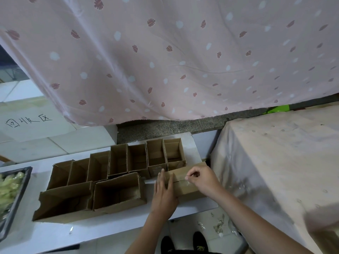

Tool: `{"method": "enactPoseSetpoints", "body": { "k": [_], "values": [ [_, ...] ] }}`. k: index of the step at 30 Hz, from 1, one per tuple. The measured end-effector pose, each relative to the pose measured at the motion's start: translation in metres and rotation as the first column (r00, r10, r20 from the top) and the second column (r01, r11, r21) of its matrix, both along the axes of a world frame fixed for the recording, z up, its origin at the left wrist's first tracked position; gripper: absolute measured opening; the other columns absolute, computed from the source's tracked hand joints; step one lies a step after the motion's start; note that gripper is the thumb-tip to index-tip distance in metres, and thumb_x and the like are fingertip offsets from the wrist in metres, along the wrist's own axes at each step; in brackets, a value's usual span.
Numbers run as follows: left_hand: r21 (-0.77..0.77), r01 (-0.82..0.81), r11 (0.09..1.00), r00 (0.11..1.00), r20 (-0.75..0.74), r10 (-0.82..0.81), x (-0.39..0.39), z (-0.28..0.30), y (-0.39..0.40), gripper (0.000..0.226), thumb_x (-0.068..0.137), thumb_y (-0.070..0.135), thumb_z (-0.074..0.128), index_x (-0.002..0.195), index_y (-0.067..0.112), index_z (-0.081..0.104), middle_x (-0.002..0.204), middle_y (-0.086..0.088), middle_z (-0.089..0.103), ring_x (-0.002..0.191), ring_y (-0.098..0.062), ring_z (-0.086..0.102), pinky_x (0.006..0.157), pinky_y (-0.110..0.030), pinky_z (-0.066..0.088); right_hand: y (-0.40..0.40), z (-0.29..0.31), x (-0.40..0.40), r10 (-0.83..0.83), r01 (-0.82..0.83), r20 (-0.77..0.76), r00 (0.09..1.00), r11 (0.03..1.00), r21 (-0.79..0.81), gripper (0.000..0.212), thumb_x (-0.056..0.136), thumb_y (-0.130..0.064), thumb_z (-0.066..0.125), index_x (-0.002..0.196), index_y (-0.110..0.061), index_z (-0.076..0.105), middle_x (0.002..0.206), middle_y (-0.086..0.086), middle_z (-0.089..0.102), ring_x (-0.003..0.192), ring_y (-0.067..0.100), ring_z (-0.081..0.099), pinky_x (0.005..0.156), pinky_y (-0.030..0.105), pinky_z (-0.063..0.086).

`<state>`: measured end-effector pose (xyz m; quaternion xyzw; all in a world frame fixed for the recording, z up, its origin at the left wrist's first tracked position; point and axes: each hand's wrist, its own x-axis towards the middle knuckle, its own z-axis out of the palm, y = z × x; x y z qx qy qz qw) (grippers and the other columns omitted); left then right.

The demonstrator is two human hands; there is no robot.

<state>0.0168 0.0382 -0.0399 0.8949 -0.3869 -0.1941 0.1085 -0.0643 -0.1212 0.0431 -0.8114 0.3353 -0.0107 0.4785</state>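
Closed brown cardboard box [185, 189] sits at the right end of the white tabletop [55, 233], just in front of the back row of opened cartons. My left hand [164, 191] lies flat across the box's left part, fingers straight, pressing it down and holding nothing. My right hand [203, 178] is curled over the top seam, thumb and forefinger pinching what I take to be the end of the clear tape strip [180, 180] that runs along the flaps; the pinch is small and partly hidden by my knuckles. The flaps lie shut, so this box is not yet opened. Done, judging from the layout: several open brown cardboard cartons [137, 158] stand in a row behind, tops gaping, and two larger open brown cartons [119, 191] stand in front to the left. Crumpled shiny tape scraps [218, 226] lie on the floor tiles below the table's edge, near my black shoes [183, 242]. Left to do, as I read it: draw the tape free along the seam, fold the flaps out, set the box with the others. No other sealed box shows, so I judge the work is near its end. At far left, a black tray [23, 182] of pale green pieces, well apart from both hands.
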Motion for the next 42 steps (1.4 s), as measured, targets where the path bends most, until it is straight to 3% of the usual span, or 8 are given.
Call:
{"method": "enactPoseSetpoints", "body": {
  "k": [5, 9, 18, 22, 28, 35, 39, 42],
  "values": [
    [0.046, 0.108, 0.993, 0.988, 0.105, -0.112, -0.009, 0.001, -0.015, 0.083, 0.102, 0.059, 0.026, 0.159, 0.01, -0.01, 0.165, -0.01, -0.019, 0.152, -0.023, -0.022, 0.124, -0.04, -0.015, 0.007, -0.002, 0.001, 0.058, -0.06, -0.044, 0.997, 0.996, -0.059, 0.035, 0.088, -0.015, 0.069, 0.099, -0.041, 0.049, 0.078, -0.009, 0.07, 0.078, 0.008, 0.067, 0.078, 0.036, 0.057],
    [0.083, 0.084, 0.993, 0.988, 0.119, -0.094, -0.009, -0.005, -0.019, 0.08, 0.104, 0.059, 0.015, 0.157, 0.008, -0.016, 0.165, -0.011, -0.02, 0.152, -0.023, -0.022, 0.123, -0.04, -0.015, 0.004, -0.002, 0.003, 0.08, -0.094, -0.132, 0.988, 0.991, -0.098, 0.026, 0.092, -0.016, 0.058, 0.095, -0.038, 0.07, 0.096, -0.014, 0.069, 0.088, 0.008, 0.065, 0.082, 0.035, 0.057],
    [0.054, 0.061, 0.997, 0.986, 0.153, -0.069, -0.017, -0.015, -0.02, 0.081, 0.095, 0.061, -0.004, 0.155, 0.006, -0.011, 0.163, -0.012, -0.019, 0.149, -0.03, -0.021, 0.119, -0.039, -0.014, -0.004, -0.01, -0.009, -0.016, 0.061, -0.136, 0.991, 0.94, 0.336, 0.009, 0.084, -0.015, 0.077, 0.085, -0.024, 0.08, 0.085, -0.008, 0.076, 0.087, 0.003, 0.068, 0.075, 0.011, 0.048],
    [0.102, 0.031, 0.994, 0.989, 0.144, -0.045, -0.022, -0.013, -0.025, 0.079, 0.093, 0.058, -0.011, 0.154, 0.008, -0.022, 0.158, -0.015, -0.033, 0.147, -0.031, -0.031, 0.12, -0.042, -0.017, -0.009, -0.011, -0.01, 0.078, -0.05, -0.176, 0.981, 0.986, 0.157, 0.008, 0.078, -0.017, 0.084, 0.081, -0.024, 0.079, 0.084, -0.009, 0.074, 0.086, 0.002, 0.066, 0.072, 0.014, 0.048],
    [0.102, -0.043, 0.994, 0.993, 0.112, 0.032, -0.03, -0.01, -0.038, 0.071, 0.105, 0.046, 0.01, 0.15, 0.002, -0.024, 0.159, -0.018, -0.031, 0.147, -0.029, -0.032, 0.117, -0.04, -0.024, -0.011, -0.011, 0.0, 0.154, -0.205, -0.256, 0.954, 0.961, -0.186, 0.02, 0.085, -0.017, 0.076, 0.071, -0.029, 0.07, 0.077, -0.014, 0.066, 0.076, 0.0, 0.059, 0.06, 0.013, 0.038],
    [0.129, -0.06, 0.99, 0.996, 0.066, 0.052, -0.03, -0.008, -0.04, 0.071, 0.106, 0.042, 0.014, 0.15, 0.004, -0.026, 0.159, -0.015, -0.033, 0.147, -0.027, -0.033, 0.122, -0.042, -0.017, -0.017, -0.018, 0.004, 0.255, -0.303, -0.227, 0.94, 0.93, -0.207, 0.016, 0.089, -0.015, 0.069, 0.087, -0.028, 0.06, 0.093, -0.006, 0.063, 0.087, 0.011, 0.061, 0.081, 0.034, 0.057],
    [0.123, -0.056, 0.991, 0.996, 0.073, 0.047, -0.031, -0.009, -0.04, 0.071, 0.106, 0.048, 0.008, 0.151, 0.006, -0.026, 0.158, -0.012, -0.035, 0.146, -0.025, -0.034, 0.121, -0.039, -0.021, -0.015, -0.028, 0.008, 0.305, -0.33, -0.151, 0.94, 0.925, -0.187, 0.023, 0.092, -0.013, 0.063, 0.106, -0.03, 0.054, 0.09, -0.01, 0.057, 0.08, 0.007, 0.057, 0.065, 0.02, 0.049],
    [0.13, -0.06, 0.99, 0.993, 0.106, 0.047, -0.031, -0.014, -0.039, 0.07, 0.105, 0.049, 0.006, 0.154, 0.007, -0.022, 0.159, -0.013, -0.034, 0.145, -0.025, -0.035, 0.12, -0.039, -0.022, -0.012, -0.037, 0.012, 0.322, -0.335, -0.1, 0.941, 0.928, -0.164, 0.023, 0.094, -0.019, 0.064, 0.116, -0.026, 0.066, 0.112, -0.014, 0.055, 0.099, 0.004, 0.056, 0.075, 0.013, 0.041]
  ]
}}
